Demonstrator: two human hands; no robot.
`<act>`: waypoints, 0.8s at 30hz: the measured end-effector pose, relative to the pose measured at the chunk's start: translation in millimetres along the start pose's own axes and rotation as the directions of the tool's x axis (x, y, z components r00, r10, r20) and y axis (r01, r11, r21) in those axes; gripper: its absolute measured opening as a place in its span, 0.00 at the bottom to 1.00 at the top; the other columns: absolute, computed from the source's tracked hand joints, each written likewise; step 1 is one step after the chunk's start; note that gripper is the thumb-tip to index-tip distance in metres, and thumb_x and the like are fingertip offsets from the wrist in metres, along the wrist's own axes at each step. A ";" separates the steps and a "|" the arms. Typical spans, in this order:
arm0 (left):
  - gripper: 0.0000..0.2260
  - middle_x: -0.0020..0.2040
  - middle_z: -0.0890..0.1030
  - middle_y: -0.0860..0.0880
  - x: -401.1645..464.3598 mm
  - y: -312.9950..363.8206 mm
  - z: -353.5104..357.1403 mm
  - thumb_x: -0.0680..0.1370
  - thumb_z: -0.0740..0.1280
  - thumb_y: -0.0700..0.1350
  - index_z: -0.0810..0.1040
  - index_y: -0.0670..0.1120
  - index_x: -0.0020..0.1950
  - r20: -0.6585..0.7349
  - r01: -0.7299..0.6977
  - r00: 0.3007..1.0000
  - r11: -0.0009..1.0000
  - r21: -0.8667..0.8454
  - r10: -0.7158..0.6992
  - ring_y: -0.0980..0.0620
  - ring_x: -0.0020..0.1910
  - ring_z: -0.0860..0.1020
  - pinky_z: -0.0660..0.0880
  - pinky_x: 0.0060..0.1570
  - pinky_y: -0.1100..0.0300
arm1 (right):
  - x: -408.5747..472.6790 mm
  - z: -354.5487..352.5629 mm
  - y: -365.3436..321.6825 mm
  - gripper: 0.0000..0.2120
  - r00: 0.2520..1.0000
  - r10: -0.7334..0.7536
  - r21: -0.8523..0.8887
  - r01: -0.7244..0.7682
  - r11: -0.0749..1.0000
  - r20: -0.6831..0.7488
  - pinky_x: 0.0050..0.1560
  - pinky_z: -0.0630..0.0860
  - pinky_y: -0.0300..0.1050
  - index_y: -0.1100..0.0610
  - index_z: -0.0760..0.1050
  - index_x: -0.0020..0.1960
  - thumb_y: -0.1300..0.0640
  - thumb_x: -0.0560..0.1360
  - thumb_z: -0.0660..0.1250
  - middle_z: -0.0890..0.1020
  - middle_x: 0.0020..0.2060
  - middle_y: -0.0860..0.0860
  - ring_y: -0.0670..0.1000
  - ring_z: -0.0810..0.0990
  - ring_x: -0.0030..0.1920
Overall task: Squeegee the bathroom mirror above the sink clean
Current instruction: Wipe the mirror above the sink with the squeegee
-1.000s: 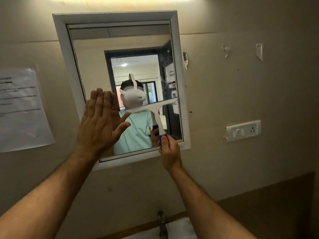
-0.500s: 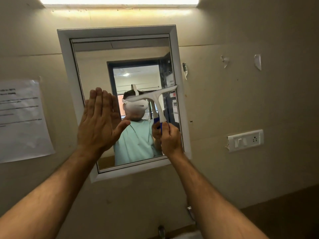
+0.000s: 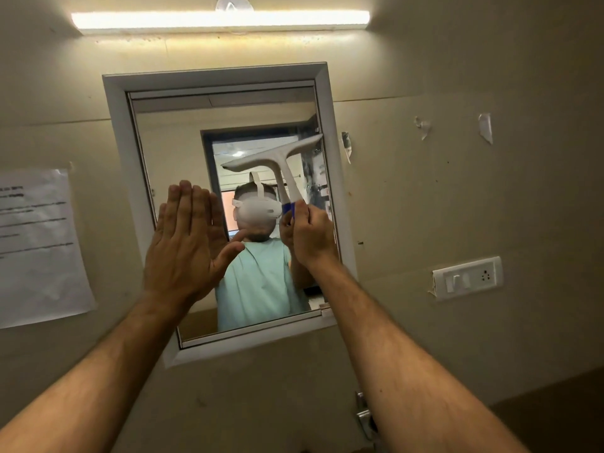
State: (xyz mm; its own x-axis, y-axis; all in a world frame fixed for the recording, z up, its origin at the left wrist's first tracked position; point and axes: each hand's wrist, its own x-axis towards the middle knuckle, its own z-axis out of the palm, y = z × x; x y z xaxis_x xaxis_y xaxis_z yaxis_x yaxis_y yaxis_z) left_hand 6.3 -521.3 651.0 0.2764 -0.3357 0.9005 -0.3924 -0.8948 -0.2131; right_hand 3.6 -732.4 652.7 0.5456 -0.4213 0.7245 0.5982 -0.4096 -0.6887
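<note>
Squeegee on mirror, right hand gripping.

I saw the wall carrying everything here. The mirror hung on it in a pale frame, tilted in my view. A lit tube light was fixed above the mirror. To the left, a printed paper sheet was stuck flat to the wall, its text too blurred for me to read. To the right sat a white switch plate, its left edge seemingly lifting off the surface. Higher up, I noted torn tape scraps clinging to the wall, and another scrap just beside the frame.
</note>
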 end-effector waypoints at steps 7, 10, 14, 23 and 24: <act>0.48 0.83 0.43 0.39 -2.1 2.5 -6.4 0.76 0.38 0.75 0.44 0.38 0.82 0.028 -0.018 0.999 1.000 -0.016 0.018 0.42 0.82 0.43 0.42 0.81 0.47 | -46.7 -7.4 44.8 0.22 1.000 0.007 -0.004 -0.007 1.000 0.001 0.37 0.74 0.53 0.55 0.74 0.39 0.42 0.79 0.50 0.78 0.32 0.53 0.54 0.77 0.35; 0.46 0.82 0.42 0.39 -0.3 3.9 -5.8 0.77 0.39 0.74 0.43 0.39 0.82 0.037 -0.044 0.998 0.999 -0.008 0.044 0.41 0.82 0.43 0.43 0.81 0.46 | -51.2 -8.0 44.5 0.20 1.000 -0.010 -0.005 0.010 1.000 0.016 0.33 0.68 0.43 0.53 0.74 0.41 0.42 0.80 0.50 0.77 0.32 0.49 0.48 0.75 0.33; 0.45 0.83 0.42 0.40 8.2 2.0 -3.9 0.78 0.41 0.73 0.43 0.40 0.82 0.016 -0.053 0.998 0.999 0.010 0.052 0.42 0.83 0.43 0.40 0.81 0.49 | -21.0 -5.6 13.6 0.19 0.997 -0.072 -0.024 0.072 0.997 0.016 0.32 0.68 0.37 0.50 0.75 0.43 0.43 0.82 0.51 0.78 0.33 0.44 0.43 0.76 0.34; 0.44 0.83 0.42 0.40 7.7 -9.1 3.1 0.79 0.43 0.72 0.42 0.40 0.83 -0.011 -0.044 0.999 0.998 0.047 0.044 0.43 0.83 0.42 0.35 0.80 0.53 | -19.4 2.9 22.2 0.19 0.999 -0.026 -0.024 0.025 0.999 -0.029 0.36 0.70 0.43 0.49 0.73 0.40 0.43 0.81 0.51 0.77 0.33 0.46 0.46 0.75 0.35; 0.44 0.83 0.41 0.40 5.5 -10.4 4.5 0.79 0.43 0.72 0.42 0.40 0.83 -0.014 -0.048 0.999 0.998 0.052 0.049 0.43 0.83 0.42 0.35 0.80 0.53 | -26.5 2.7 29.9 0.19 0.999 -0.026 -0.019 0.025 1.000 -0.044 0.35 0.70 0.44 0.50 0.73 0.39 0.43 0.80 0.51 0.76 0.32 0.45 0.45 0.75 0.34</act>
State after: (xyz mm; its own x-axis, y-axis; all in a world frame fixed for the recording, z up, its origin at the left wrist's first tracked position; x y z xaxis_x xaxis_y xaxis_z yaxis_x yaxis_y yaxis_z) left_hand 15.9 -515.2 656.5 0.2450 -0.3747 0.8942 -0.3593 -0.8917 -0.2752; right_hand 8.6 -731.3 613.1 0.5036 -0.4457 0.7401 0.6006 -0.4351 -0.6708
